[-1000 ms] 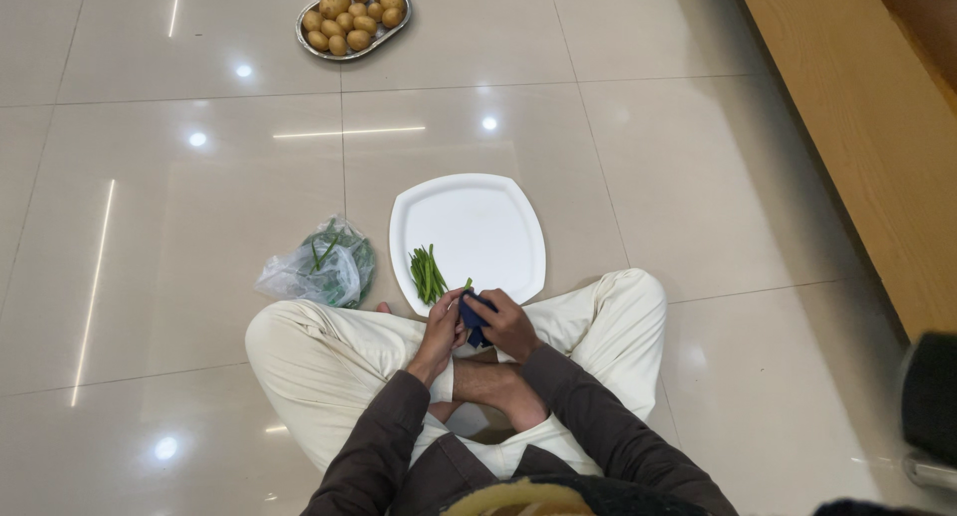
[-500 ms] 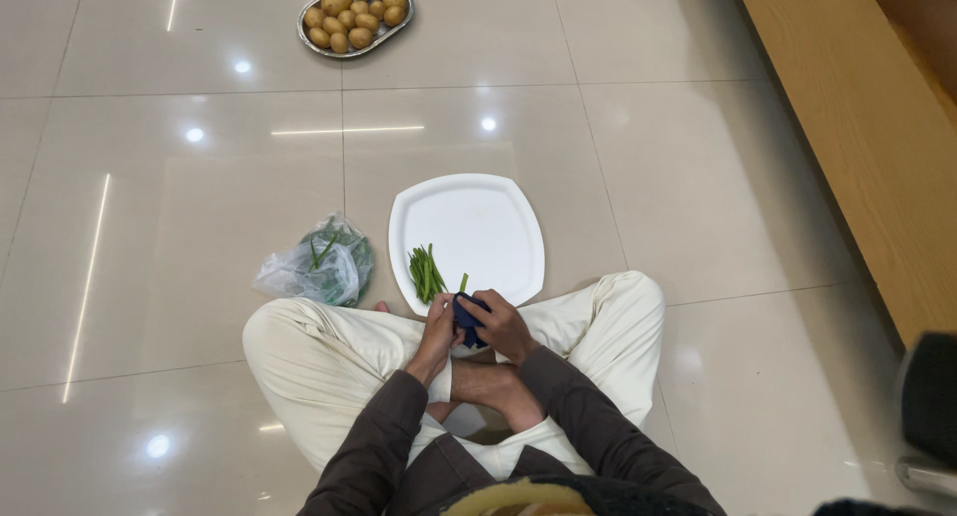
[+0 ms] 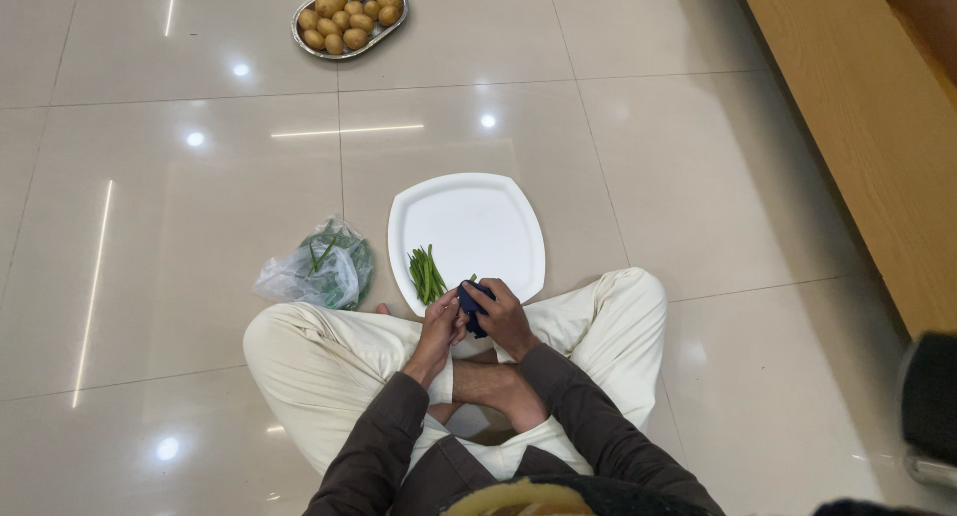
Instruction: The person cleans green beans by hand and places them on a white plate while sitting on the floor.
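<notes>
I sit cross-legged on a tiled floor with both hands together over my lap, at the near edge of a white square plate (image 3: pixel 478 212). My right hand (image 3: pixel 506 319) grips a dark blue tool (image 3: pixel 471 304). My left hand (image 3: pixel 439 325) is pressed against it, fingers closed on a green bean whose tip (image 3: pixel 473 278) shows just above the tool. A small bunch of green beans (image 3: pixel 426 273) lies on the plate's near left part.
A clear plastic bag with more green beans (image 3: pixel 321 267) lies on the floor left of the plate. A metal tray of potatoes (image 3: pixel 350 15) stands far ahead. A wooden ledge (image 3: pixel 867 107) runs along the right. A dark object (image 3: pixel 932 396) sits at the right edge.
Both hands stay together at the plate's near edge with only small finger movement. The view has shifted slightly.
</notes>
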